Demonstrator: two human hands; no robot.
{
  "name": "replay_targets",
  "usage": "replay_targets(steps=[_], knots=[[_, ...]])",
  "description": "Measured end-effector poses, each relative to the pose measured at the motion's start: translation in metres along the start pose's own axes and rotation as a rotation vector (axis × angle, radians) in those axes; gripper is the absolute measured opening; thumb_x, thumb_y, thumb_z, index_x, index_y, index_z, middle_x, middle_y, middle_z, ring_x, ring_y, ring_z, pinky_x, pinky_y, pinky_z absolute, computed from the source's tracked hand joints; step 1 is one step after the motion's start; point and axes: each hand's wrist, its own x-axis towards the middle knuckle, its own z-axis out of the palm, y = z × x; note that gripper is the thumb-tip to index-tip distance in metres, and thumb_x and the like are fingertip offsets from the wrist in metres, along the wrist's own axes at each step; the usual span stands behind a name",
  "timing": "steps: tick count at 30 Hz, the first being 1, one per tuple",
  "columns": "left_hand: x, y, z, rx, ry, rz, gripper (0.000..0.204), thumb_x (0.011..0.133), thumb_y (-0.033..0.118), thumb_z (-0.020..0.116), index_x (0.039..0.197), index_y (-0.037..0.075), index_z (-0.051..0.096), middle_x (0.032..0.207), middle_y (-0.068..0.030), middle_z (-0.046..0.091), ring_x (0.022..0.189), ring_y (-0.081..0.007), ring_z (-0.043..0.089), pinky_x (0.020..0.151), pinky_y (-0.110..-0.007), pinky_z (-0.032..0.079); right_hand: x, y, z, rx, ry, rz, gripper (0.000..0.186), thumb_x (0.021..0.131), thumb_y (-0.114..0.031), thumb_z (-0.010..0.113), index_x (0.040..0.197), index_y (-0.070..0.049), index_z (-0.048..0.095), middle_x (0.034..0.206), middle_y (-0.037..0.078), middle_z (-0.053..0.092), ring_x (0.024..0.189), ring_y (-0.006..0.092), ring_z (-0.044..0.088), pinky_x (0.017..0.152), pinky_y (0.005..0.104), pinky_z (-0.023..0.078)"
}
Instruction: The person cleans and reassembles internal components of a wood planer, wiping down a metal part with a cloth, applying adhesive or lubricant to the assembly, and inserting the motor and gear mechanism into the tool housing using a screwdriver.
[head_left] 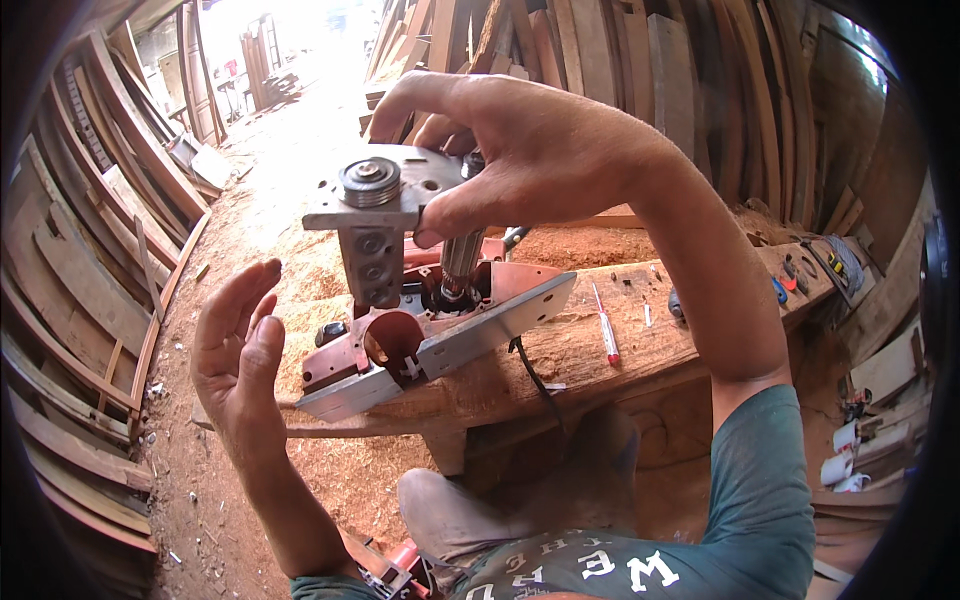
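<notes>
My right hand (540,150) grips a grey metal side plate (405,205) with a ribbed pulley (368,182) on top. Below the plate hang a blocky cutter drum (372,268) and a motor armature (461,262). The armature's lower end reaches into the red housing of an electric planer (395,338), lying tilted on a wooden bench (640,350). The cutter drum hangs over the housing's round opening. Along the planer's near side runs its flat metal sole (500,325). My left hand (240,350) is held left of the planer, fingers curved and holding nothing.
A screwdriver (607,335) with a red handle lies on the bench, right of the planer. A black cord (540,378) hangs over the bench's near edge. Wooden boards (680,90) lean behind, and more planks (90,260) are stacked left. Sawdust (230,500) covers the floor.
</notes>
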Motion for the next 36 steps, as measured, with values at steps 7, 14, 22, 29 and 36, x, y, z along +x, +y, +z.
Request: replay_targets(steps=[7, 14, 22, 29, 36], knots=[[0.003, -0.003, 0.003, -0.023, -0.127, 0.042, 0.059, 0.098, 0.021, 0.07, 0.149, -0.004, 0.057, 0.146, -0.0227, 0.065, 0.14, -0.0329, 0.061, 0.121, -0.053, 0.044, 0.006, 0.009, 0.009, -0.145, -0.042, -0.047, 0.079, 0.083, -0.036, 0.085, 0.145, 0.001, 0.054, 0.113, 0.028, 0.071, 0.103, 0.0356, 0.073, 0.093, 0.0418, 0.058], [0.002, -0.007, 0.006, -0.011, -0.13, 0.007, 0.064, 0.096, 0.024, 0.073, 0.15, -0.005, 0.056, 0.148, -0.0231, 0.063, 0.141, -0.0332, 0.059, 0.121, -0.054, 0.044, 0.006, 0.014, 0.016, -0.171, -0.021, -0.096, 0.076, 0.083, -0.034, 0.085, 0.142, 0.002, 0.054, 0.104, 0.026, 0.072, 0.093, 0.0328, 0.074, 0.084, 0.0397, 0.06], [0.0, -0.006, 0.006, -0.015, -0.15, -0.008, 0.061, 0.096, 0.02, 0.07, 0.15, -0.005, 0.055, 0.151, -0.0243, 0.06, 0.145, -0.0348, 0.056, 0.12, -0.055, 0.046, 0.004, 0.013, 0.018, -0.17, -0.037, -0.134, 0.074, 0.083, -0.033, 0.085, 0.141, 0.002, 0.055, 0.098, 0.023, 0.071, 0.084, 0.0307, 0.072, 0.076, 0.0392, 0.058], [-0.006, -0.008, 0.009, -0.038, -0.127, 0.002, 0.066, 0.092, 0.025, 0.075, 0.149, -0.004, 0.057, 0.15, -0.0239, 0.061, 0.144, -0.0348, 0.056, 0.121, -0.055, 0.044, 0.007, 0.014, 0.024, -0.176, -0.064, -0.156, 0.073, 0.083, -0.035, 0.086, 0.141, -0.003, 0.056, 0.094, 0.02, 0.072, 0.084, 0.0277, 0.072, 0.077, 0.0383, 0.057], [-0.009, -0.007, 0.015, -0.04, -0.101, -0.004, 0.072, 0.085, 0.031, 0.084, 0.145, -0.002, 0.062, 0.146, -0.0204, 0.066, 0.139, -0.0318, 0.061, 0.122, -0.052, 0.042, -0.006, -0.021, 0.008, -0.222, -0.141, -0.18, 0.073, 0.086, -0.024, 0.085, 0.145, 0.001, 0.05, 0.119, 0.025, 0.07, 0.102, 0.0272, 0.074, 0.084, 0.0379, 0.061]])
